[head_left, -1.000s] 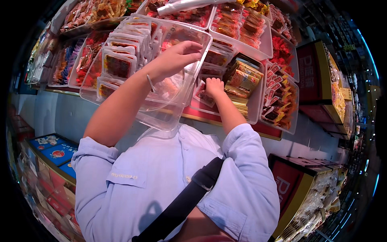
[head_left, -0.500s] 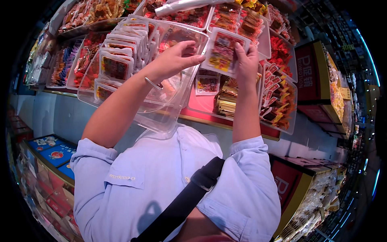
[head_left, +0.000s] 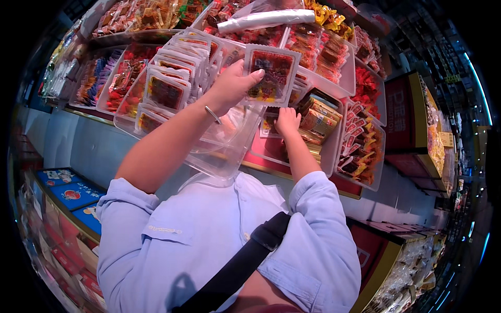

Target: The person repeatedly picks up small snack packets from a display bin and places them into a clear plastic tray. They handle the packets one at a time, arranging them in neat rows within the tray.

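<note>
My left hand point(head_left: 229, 89) grips a flat square snack packet point(head_left: 272, 78), white-edged with a red and yellow face. Its thumb lies across the front, and the packet is raised over the inner edge of a clear plastic bin point(head_left: 206, 166). My right hand point(head_left: 288, 123) reaches down into the neighbouring bin. Its fingers look extended, just beside a similar packet point(head_left: 267, 127) lying flat, which the hand partly covers; whether they touch it I cannot tell. Gold-wrapped packets point(head_left: 319, 117) stand to the right of that hand. Stacked snack packets point(head_left: 166, 91) fill the clear bin's left part.
A white roll of plastic bags point(head_left: 266, 21) lies across the far bins. Red and orange snacks point(head_left: 360, 156) fill a bin at the right. A red promotion stand point(head_left: 404, 104) is farther right, and blue boxes point(head_left: 70, 193) stand at the lower left.
The square packet has passed from my right hand to my left. My right hand has dropped into the bin with the gold-wrapped packets. The view has shifted slightly.
</note>
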`<action>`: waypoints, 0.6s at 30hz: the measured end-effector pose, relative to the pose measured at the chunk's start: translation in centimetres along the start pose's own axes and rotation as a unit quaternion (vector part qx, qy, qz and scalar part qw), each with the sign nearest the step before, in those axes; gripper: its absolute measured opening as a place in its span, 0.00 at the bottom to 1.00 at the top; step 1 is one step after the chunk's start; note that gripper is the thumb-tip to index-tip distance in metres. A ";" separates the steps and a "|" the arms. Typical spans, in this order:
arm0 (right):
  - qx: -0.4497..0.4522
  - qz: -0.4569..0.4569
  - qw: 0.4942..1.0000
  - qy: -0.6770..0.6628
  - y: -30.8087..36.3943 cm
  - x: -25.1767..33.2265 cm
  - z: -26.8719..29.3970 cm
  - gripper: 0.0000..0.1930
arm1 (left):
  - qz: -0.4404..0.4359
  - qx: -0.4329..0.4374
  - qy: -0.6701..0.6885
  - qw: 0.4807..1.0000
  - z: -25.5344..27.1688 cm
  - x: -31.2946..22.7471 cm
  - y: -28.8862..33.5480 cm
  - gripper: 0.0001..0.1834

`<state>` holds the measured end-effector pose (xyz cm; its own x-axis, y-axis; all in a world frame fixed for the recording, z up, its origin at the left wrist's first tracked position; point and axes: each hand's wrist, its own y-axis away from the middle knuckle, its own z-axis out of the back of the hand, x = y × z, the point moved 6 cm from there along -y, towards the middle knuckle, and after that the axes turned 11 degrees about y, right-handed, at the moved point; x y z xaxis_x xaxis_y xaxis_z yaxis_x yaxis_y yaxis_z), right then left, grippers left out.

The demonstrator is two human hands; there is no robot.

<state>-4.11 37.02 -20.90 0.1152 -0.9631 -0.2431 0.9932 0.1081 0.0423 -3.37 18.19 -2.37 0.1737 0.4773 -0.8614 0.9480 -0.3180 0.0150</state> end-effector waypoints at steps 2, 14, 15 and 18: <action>0.035 -0.007 0.999 0.009 0.1 0.4 -2.0 0.21 | -0.004 -0.014 -0.014 1.000 -0.3 -0.4 0.3 0.16; 0.038 -0.084 0.952 -0.293 -0.5 -2.0 2.4 0.16 | -0.002 -0.024 0.023 0.999 -0.4 -1.4 0.6 0.17; -0.042 -0.090 0.906 -0.412 -1.0 -3.1 2.4 0.15 | 0.012 -0.027 0.050 0.998 -0.6 -1.3 0.6 0.17; -0.102 -0.139 0.616 -0.769 0.0 -5.3 6.6 0.13 | 0.027 -0.039 0.084 0.995 0.0 -0.3 0.3 0.15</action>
<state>-4.81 40.53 -13.23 -0.0549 -0.0290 0.9981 0.9706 -0.2362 0.0465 -3.13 17.99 -2.10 0.2606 0.5943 -0.7609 0.9529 -0.2851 0.1036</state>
